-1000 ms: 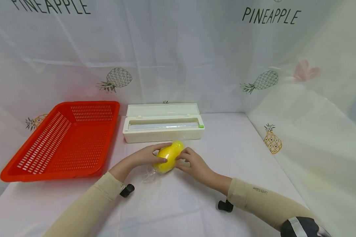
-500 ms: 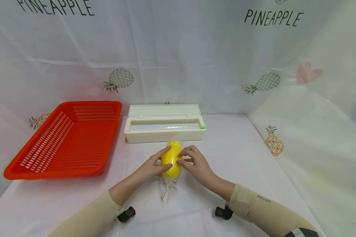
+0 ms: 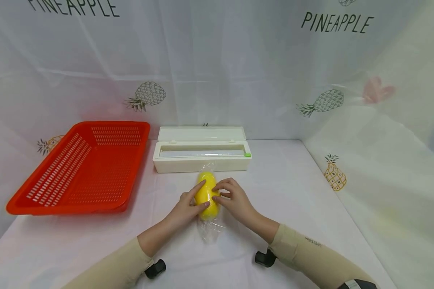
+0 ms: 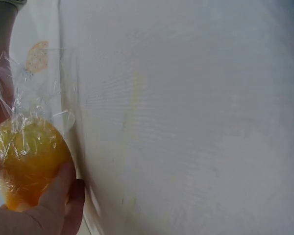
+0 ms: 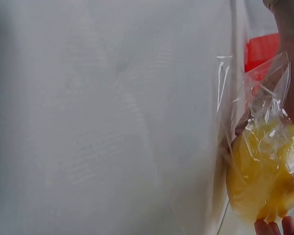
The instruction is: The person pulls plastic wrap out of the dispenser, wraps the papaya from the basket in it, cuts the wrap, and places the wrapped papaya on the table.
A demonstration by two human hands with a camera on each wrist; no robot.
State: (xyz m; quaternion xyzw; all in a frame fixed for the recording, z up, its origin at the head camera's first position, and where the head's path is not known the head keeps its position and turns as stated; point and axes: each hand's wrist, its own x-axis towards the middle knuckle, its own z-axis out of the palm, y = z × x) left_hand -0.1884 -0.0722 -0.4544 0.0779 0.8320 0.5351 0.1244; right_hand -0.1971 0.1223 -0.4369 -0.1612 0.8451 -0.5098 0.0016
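Note:
A yellow pear-shaped fruit point(image 3: 207, 190) wrapped in clear cling film point(image 3: 208, 230) is between both hands, its long side pointing away from me. Loose film sticks out at both ends, and its crumpled tail shows above the fruit point(image 4: 32, 159) in the left wrist view. My left hand point(image 3: 183, 208) grips the fruit from the left, thumb and forefinger spread along it. From the right, my right hand point(image 3: 236, 199) holds the wrapped side with bent fingers and thumb. The right wrist view shows fingertips point(image 5: 274, 227) at the lower end of the fruit point(image 5: 264, 171).
Behind the hands stands a white cling film box point(image 3: 202, 164), lid raised, with a roll inside and a green slider at its right end. A red plastic basket point(image 3: 105, 176) is at the left. Pineapple-print cloth hangs at the back and right.
The wrapped fruit has turned from a slant to nearly straight, and its film tail has swung from lower left to point towards me. Both hands have shifted slightly and still hold it.

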